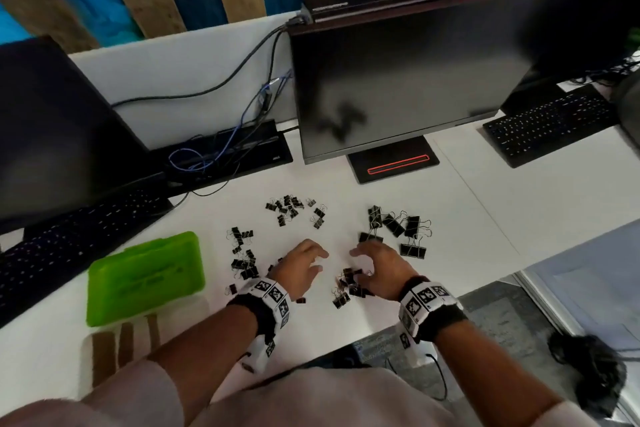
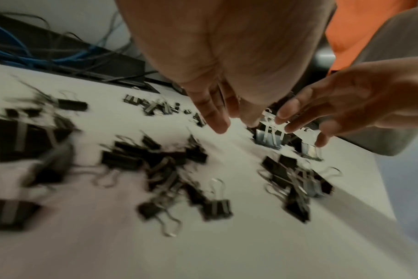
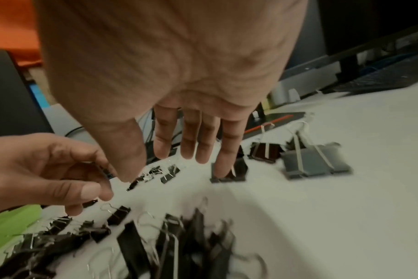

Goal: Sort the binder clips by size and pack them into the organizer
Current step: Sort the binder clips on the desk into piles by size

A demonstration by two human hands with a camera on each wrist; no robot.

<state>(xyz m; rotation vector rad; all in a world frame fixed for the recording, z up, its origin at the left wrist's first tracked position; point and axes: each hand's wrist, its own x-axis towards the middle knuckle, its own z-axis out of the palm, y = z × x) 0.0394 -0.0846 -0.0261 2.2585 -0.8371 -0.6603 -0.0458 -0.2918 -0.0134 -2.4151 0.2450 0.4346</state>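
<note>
Organizer point(image 1: 145, 277) set left on desk point(image 1: 467, 218); clip piles point(image 1: 398, 229) spread right of it, before monitor point(image 1: 408, 80); keyboard point(image 1: 69, 239) behind organizer.

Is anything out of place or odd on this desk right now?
Nothing looks damaged. The binder clips lie in loose heaps on the desk, and the green organizer sits closed, slightly askew.

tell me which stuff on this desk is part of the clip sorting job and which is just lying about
Part of the job:
binder clips, lying in separate groups
green organizer, lid closed
left hand
right hand

Just lying about:
monitor
keyboards
cables
</note>
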